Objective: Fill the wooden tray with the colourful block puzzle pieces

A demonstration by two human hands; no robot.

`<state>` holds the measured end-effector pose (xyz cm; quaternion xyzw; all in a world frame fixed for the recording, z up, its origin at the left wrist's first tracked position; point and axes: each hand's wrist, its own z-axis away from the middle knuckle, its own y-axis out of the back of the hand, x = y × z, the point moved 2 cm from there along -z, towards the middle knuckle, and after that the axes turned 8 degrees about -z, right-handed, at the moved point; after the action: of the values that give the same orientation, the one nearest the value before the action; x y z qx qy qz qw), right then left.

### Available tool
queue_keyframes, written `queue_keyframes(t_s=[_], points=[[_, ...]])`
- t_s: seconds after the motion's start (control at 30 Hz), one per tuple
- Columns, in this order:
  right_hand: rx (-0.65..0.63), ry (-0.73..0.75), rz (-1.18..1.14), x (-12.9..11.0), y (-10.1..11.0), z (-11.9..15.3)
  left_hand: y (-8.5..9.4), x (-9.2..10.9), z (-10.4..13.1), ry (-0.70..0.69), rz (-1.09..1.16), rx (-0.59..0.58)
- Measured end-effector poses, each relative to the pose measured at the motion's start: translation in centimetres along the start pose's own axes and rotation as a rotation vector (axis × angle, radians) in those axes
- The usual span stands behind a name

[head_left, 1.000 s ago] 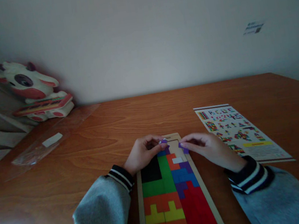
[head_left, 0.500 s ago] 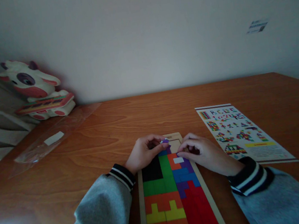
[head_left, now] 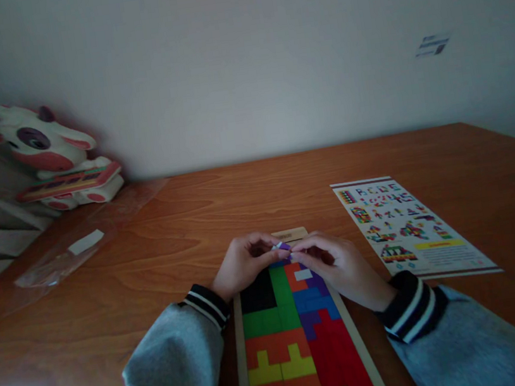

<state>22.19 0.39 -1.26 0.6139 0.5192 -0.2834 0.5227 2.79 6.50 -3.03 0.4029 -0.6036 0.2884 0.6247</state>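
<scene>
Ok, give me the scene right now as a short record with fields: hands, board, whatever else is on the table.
left hand: pinching a small purple piece at the far end of the puzzle board
right hand: fingertips meeting the same piece
puzzle board: wooden frame, mostly filled with coloured blocks
instruction sheet: flat, right of the board
plastic bag: far left on the table
cow toy: back left corner

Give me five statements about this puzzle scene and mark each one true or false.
1. Both hands meet at the far end of the puzzle board. True.
2. The left hand pinches a small purple piece. True.
3. The printed sheet lies left of the board. False: it lies to the right.
4. The cow toy stands on the sheet. False: it sits at the table's far left corner.
5. The right hand rests flat on the sheet. False: its fingers reach the purple piece.
</scene>
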Motion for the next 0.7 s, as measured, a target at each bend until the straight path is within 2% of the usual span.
queue_keyframes(t_s=[0.2, 0.37, 0.47, 0.6, 0.7], points=[[0.016, -0.038, -0.032, 0.4, -0.1, -0.2, 0.0, 0.1, 0.0, -0.006, 0.062, 0.025], [0.016, -0.037, -0.019, 0.4, -0.1, -0.2, -0.1, 0.0, 0.1, 0.015, 0.049, -0.015], [0.061, -0.1, -0.107, 0.5, 0.1, -0.1, -0.1, 0.0, 0.1, 0.007, 0.034, -0.03], [0.165, -0.112, -0.224, 0.7, 0.7, -0.1, 0.0, 0.2, 0.1, 0.009, -0.027, -0.029], [0.199, -0.112, -0.169, 1.2, 1.3, -0.2, -0.1, 0.4, 0.1, 0.011, -0.067, -0.03]])
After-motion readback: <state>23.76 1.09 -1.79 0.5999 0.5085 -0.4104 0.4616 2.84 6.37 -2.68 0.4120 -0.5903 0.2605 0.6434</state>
